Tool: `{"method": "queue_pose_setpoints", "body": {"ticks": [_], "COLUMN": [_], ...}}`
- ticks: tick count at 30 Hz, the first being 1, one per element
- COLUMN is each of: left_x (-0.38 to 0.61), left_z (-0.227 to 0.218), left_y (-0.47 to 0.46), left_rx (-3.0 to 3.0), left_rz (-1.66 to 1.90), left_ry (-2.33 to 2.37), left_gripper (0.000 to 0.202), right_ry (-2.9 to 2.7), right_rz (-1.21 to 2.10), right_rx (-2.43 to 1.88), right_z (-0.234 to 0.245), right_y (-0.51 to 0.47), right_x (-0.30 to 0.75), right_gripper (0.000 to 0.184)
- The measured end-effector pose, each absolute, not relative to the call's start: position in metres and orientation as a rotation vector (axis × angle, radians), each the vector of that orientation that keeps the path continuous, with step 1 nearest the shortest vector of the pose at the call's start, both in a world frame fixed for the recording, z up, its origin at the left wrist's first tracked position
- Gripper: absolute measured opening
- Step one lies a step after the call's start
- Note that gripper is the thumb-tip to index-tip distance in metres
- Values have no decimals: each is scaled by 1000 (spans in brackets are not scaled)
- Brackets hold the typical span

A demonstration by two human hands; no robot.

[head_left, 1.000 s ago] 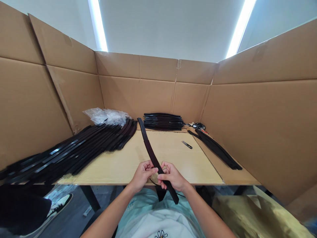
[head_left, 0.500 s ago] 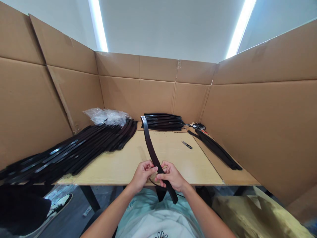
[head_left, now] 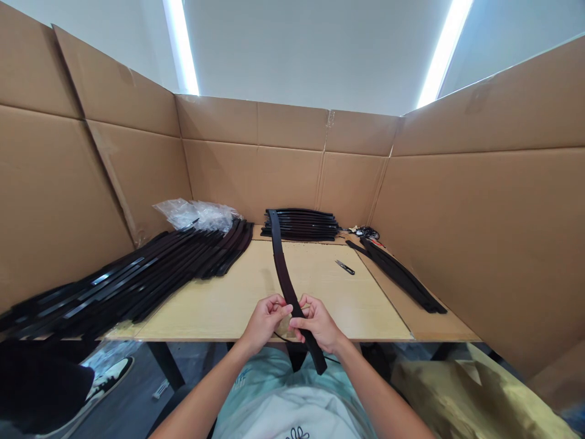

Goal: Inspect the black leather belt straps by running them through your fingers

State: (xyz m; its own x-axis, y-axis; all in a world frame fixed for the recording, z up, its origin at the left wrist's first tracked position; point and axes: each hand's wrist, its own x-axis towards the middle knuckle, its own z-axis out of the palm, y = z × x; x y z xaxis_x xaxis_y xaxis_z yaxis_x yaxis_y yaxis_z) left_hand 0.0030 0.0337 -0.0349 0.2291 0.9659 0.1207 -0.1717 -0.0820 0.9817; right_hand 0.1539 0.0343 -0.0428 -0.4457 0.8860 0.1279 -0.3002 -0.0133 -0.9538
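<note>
Tabletop (head_left: 228,311): black strip (head_left: 284,277) between left grip (head_left: 264,319), right grip (head_left: 320,324)

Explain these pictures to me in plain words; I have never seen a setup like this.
There is no machine here: a person works with two bare hands. Every picture comes from one camera worn on that person's head, looking forward and down. The left hand and right hand together hold one long, curved dark strip. On the table lie a large pile of similar strips at left, clear plastic at its far end, a neat stack at the back, a small cutter, and black pieces at right.
</note>
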Motion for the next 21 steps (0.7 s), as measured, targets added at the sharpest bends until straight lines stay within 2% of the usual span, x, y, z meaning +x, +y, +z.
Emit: {"method": "queue_pose_setpoints", "body": {"ticks": [21], "left_x": [1], "left_z": [-37], "left_y": [37], "left_rx": [1092], "left_rz": [1233], "left_ry": [776], "left_gripper": [43], "right_ry": [-1281], "right_rz": [1715], "right_rx": [-648], "right_z": [-40], "right_y": [36], "right_x": [159], "right_gripper": [36]}}
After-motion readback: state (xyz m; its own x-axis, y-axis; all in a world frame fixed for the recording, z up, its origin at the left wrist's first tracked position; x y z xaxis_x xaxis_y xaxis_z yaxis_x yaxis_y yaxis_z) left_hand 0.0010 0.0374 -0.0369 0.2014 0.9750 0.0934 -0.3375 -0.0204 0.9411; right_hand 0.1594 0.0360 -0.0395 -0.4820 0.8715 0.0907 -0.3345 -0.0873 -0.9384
